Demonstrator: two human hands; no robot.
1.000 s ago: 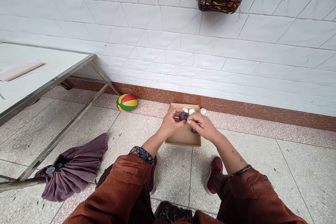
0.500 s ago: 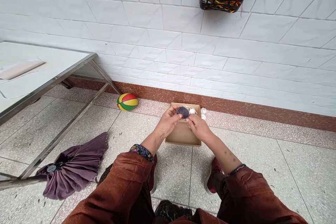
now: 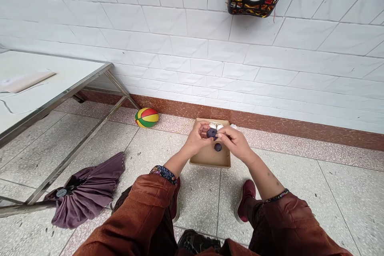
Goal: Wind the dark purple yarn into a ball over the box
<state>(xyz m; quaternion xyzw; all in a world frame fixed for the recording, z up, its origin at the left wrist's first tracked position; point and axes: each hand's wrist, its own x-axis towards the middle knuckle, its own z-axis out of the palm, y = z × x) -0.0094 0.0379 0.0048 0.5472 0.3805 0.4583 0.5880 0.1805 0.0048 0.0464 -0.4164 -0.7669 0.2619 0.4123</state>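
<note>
A ball of dark purple yarn [image 3: 211, 133] is held over the cardboard box [image 3: 210, 164]. My left hand [image 3: 196, 140] curls its fingers and thumb around the ball's left side. At the ball's right edge, the thumb and fingers of my right hand [image 3: 237, 143] are pinched together on the yarn; whether they grip a loose strand is too small to tell. Just below my hands, a second dark ball [image 3: 218, 147] shows against the box's bottom. White balls [image 3: 220, 127] lie behind the held yarn at the far end of the box, partly covered by my fingers.
Another white ball [image 3: 233, 127] is on the floor beside the box. A striped ball [image 3: 147, 117] rests near the wall by a metal-framed table [image 3: 69, 72]. A folded purple umbrella [image 3: 90, 192] lies at left. A black basket [image 3: 249, 10] hangs on the tiled wall.
The held yarn has turned and shifted slightly right and down. My right hand has moved a little right. A second dark ball now shows in the box where none was visible.
</note>
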